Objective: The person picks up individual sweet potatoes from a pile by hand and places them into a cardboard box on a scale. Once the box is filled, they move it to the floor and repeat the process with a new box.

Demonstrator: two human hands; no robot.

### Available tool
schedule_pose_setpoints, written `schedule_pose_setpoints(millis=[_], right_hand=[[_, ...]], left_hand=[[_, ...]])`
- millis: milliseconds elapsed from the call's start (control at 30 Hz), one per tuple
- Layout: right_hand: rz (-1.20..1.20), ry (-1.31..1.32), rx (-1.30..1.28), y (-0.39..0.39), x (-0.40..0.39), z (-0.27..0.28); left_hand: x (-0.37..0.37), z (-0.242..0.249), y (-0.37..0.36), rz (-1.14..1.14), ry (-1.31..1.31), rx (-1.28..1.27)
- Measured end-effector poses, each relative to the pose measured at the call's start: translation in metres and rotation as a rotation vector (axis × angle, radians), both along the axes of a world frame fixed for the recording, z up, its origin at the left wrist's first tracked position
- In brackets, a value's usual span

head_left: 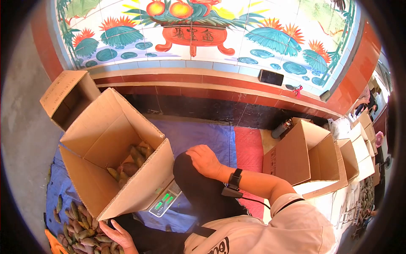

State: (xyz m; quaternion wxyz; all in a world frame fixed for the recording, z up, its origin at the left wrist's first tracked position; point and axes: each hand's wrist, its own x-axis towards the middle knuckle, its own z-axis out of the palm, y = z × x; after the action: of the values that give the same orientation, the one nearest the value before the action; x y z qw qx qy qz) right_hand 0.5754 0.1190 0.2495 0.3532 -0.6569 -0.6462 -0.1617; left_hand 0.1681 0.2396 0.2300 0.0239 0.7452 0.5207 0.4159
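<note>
The sweet potatoes [82,237] lie in a pile on the blue sheet [203,135], at the bottom left, just below the big open box [114,156]. They look firm and a bit heavy, with rough, dusty skin that should not slip, so one is best held around its fat middle. Each is long and thin, and most point up and a little to the left. The left hand [116,235] rests on the edge of the pile with its fingers spread; whether it holds one is hard to tell. The right hand [205,161] lies loosely curled on the person's dark knee and holds nothing. More sweet potatoes sit inside the box, which stands on a scale [165,201] with green numbers. More empty boxes [313,156] stand to the right by the tiled wall [237,46].
</note>
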Motion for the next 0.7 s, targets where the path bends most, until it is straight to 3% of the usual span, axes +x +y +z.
schedule_pose_setpoints(millis=[700], right_hand=[[0.004,0.01,0.024,0.0019,-0.0026,-0.0005]], left_hand=[[-0.0058,-0.0012,-0.0005,0.011,0.013,-0.04]])
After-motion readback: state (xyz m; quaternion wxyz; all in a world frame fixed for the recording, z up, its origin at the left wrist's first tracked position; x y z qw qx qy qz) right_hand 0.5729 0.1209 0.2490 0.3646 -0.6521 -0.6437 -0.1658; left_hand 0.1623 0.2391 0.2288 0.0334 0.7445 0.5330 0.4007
